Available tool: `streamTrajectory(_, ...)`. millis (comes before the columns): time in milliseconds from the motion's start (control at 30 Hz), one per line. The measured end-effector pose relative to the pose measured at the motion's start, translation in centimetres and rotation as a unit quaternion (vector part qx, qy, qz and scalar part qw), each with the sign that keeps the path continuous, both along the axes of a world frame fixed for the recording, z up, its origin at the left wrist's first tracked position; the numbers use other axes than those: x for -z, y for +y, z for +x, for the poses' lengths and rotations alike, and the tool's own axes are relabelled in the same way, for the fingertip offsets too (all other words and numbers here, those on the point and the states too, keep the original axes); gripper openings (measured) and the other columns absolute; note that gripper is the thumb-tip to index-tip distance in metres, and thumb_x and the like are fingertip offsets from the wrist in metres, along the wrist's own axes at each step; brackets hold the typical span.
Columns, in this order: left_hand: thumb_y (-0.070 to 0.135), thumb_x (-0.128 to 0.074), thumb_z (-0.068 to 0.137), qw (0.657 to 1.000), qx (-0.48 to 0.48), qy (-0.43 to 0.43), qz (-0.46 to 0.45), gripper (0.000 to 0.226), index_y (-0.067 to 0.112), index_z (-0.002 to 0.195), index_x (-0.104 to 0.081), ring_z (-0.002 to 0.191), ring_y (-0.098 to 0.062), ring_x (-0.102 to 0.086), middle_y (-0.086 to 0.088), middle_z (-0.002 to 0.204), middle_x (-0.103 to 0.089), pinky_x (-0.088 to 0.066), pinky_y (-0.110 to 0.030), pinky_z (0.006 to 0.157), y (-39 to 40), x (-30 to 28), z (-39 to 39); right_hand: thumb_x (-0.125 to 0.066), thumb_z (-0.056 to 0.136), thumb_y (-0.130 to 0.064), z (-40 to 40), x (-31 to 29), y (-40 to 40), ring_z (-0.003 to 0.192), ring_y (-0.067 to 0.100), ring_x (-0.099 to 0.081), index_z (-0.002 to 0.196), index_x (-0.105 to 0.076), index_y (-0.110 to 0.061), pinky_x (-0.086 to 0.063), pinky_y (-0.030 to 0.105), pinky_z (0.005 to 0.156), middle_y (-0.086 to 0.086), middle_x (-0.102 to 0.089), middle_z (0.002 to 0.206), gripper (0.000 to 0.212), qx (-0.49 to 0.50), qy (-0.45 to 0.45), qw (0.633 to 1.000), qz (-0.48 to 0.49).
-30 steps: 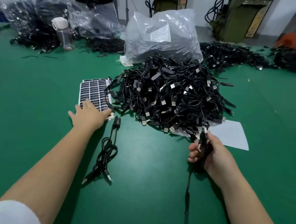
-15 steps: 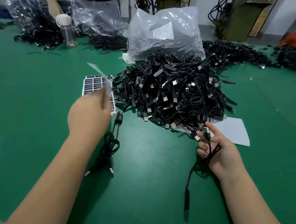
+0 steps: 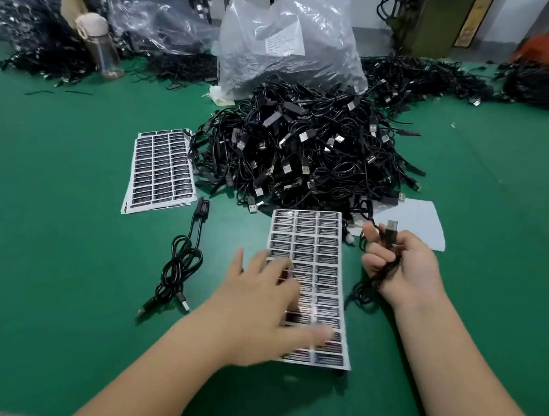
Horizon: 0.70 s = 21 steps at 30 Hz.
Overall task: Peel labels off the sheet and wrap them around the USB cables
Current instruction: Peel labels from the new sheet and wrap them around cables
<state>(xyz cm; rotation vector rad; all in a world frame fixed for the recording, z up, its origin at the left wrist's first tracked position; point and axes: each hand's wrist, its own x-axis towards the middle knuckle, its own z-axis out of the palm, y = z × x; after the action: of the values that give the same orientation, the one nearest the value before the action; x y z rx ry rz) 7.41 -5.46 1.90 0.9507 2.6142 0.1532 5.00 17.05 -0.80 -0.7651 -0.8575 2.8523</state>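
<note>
Down on the green table [image 3: 57,260], the left hand [image 3: 261,305] lies with its fingers spread and nearly straight over a label sheet [image 3: 315,257], pressing on the sheet's near left part; motion blur hides whether a fingertip has hold of any one label. That sheet lies flat in the near middle of the table, long side running away from the person, with three columns of dark labels on it. To its right, the right hand [image 3: 403,265] has its fingers curled round a bunched black USB cable [image 3: 389,236], whose plug end sticks up past the thumb while loose loops hang below the palm onto the table.

Just left of the sheet, a single coiled USB cable [image 3: 181,263] rests alone on the table, its two plugs toward the near side. Farther left and farther off lies a stack of label sheets [image 3: 162,170], touching the left edge of a big heap of black USB cables [image 3: 308,152] in the middle. A white sheet of paper [image 3: 422,215] shows from under the heap's near right side. Behind the heap stands a full clear plastic bag [image 3: 291,46] with a paper slip on it. At the far left a clear water bottle [image 3: 99,44] stands among more cable piles and bags.
</note>
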Motion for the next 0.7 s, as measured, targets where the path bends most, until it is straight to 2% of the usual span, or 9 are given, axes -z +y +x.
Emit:
streamTrajectory(67, 0.076, -0.010, 0.081, 0.995, -0.009, 0.093, 0.037, 0.059, 0.029, 0.088, -0.045, 0.136, -0.020, -0.024, 0.001, 0.140, -0.039, -0.010, -0.043, 0.117, 1.2, -0.1, -0.9, -0.028, 0.094, -0.011, -0.1, 0.0, 0.2, 0.032, 0.006, -0.026, 0.082, -0.037, -0.013, -0.026, 0.015, 0.031, 0.009, -0.068, 0.071, 0.015, 0.014, -0.002, 1.000, -0.013)
streamTrajectory(133, 0.066, -0.024, 0.089, 0.991, -0.013, 0.113, 0.077, 0.052, 0.024, 0.105, -0.050, 0.126, -0.018, -0.035, 0.004, 0.132, -0.045, -0.024, -0.033, 0.109, 2.6, 0.2, -1.8, -0.027, 0.094, -0.008, -0.2, -0.1, 0.2, 0.032, 0.005, -0.027, 0.082, -0.038, -0.013, -0.026, 0.015, 0.031, 0.007, -0.069, 0.069, 0.016, 0.015, -0.008, 1.000, 0.020)
streamTrajectory(233, 0.059, -0.039, 0.091, 0.994, -0.038, 0.101, 0.019, 0.054, 0.022, 0.129, -0.045, 0.125, -0.022, -0.039, 0.001, 0.135, -0.045, -0.036, -0.039, 0.102, 4.2, 0.8, -3.0, -0.027, 0.090, -0.002, 0.0, -0.2, 0.0, 0.031, 0.005, -0.026, 0.080, -0.041, -0.010, -0.026, 0.015, 0.032, 0.005, -0.062, 0.058, 0.019, -0.012, 0.000, 0.995, 0.103)
streamTrajectory(333, 0.055, -0.040, 0.093, 0.983, -0.125, 0.115, 0.064, 0.045, 0.023, 0.121, -0.056, 0.110, -0.023, -0.052, 0.000, 0.118, -0.056, -0.045, -0.036, 0.083, 5.1, 1.0, -4.3, -0.033, 0.075, -0.004, 0.5, -0.5, 0.0, 0.029, 0.005, -0.025, 0.093, -0.058, -0.006, -0.026, 0.014, 0.032, -0.001, -0.045, 0.047, 0.031, -0.111, 0.056, 0.986, 0.115)
streamTrajectory(400, 0.053, -0.041, 0.093, 0.966, -0.165, 0.044, 0.195, 0.038, 0.028, 0.116, -0.058, 0.097, -0.014, -0.059, 0.009, 0.107, -0.063, -0.051, -0.032, 0.078, 5.2, 1.4, -4.6, -0.035, 0.068, -0.007, 1.1, -0.4, -0.1, 0.028, 0.005, -0.026, 0.100, -0.068, -0.004, -0.029, 0.014, 0.032, -0.003, -0.036, 0.043, 0.046, -0.218, 0.083, 0.966, 0.115)
streamTrajectory(500, 0.052, -0.045, 0.093, 0.869, -0.220, -0.152, 0.416, 0.019, 0.046, 0.104, -0.060, 0.083, 0.006, -0.061, 0.024, 0.087, -0.066, -0.047, -0.007, 0.066, 4.6, 1.5, -4.4, -0.043, 0.070, -0.011, 1.2, -0.4, -0.6, 0.027, 0.006, -0.027, 0.105, -0.067, -0.004, -0.034, 0.017, 0.033, -0.002, -0.036, 0.043, 0.044, -0.361, 0.105, 0.917, 0.130)
streamTrajectory(533, 0.054, -0.044, 0.092, 0.841, -0.237, -0.179, 0.452, 0.019, 0.051, 0.096, -0.062, 0.079, 0.010, -0.060, 0.028, 0.082, -0.066, -0.043, -0.003, 0.062, 4.4, 1.4, -4.5, -0.047, 0.068, -0.013, 1.1, -0.4, -0.7, 0.026, 0.006, -0.025, 0.108, -0.066, -0.003, -0.035, 0.017, 0.033, -0.002, -0.034, 0.044, 0.045, -0.394, 0.107, 0.904, 0.123)
streamTrajectory(600, 0.057, -0.041, 0.091, 0.800, -0.256, -0.218, 0.496, 0.027, 0.048, 0.087, -0.067, 0.071, 0.011, -0.059, 0.025, 0.075, -0.066, -0.043, -0.006, 0.063, 4.2, 1.5, -4.9, -0.052, 0.065, -0.014, 0.9, -0.5, -0.8, 0.026, 0.005, -0.023, 0.107, -0.065, -0.002, -0.037, 0.018, 0.033, -0.003, -0.032, 0.044, 0.046, -0.447, 0.106, 0.882, 0.106)
streamTrajectory(700, 0.039, -0.057, 0.092, 0.799, -0.221, -0.238, 0.507, 0.018, 0.026, 0.091, -0.070, 0.067, 0.003, -0.059, 0.013, 0.076, -0.068, -0.044, -0.009, 0.063, 4.3, 1.5, -5.0, -0.050, 0.071, -0.012, 1.0, -0.8, -1.2, 0.027, 0.006, -0.026, 0.099, -0.064, -0.001, -0.041, 0.019, 0.033, 0.002, -0.037, 0.044, 0.033, -0.509, 0.101, 0.845, 0.131)
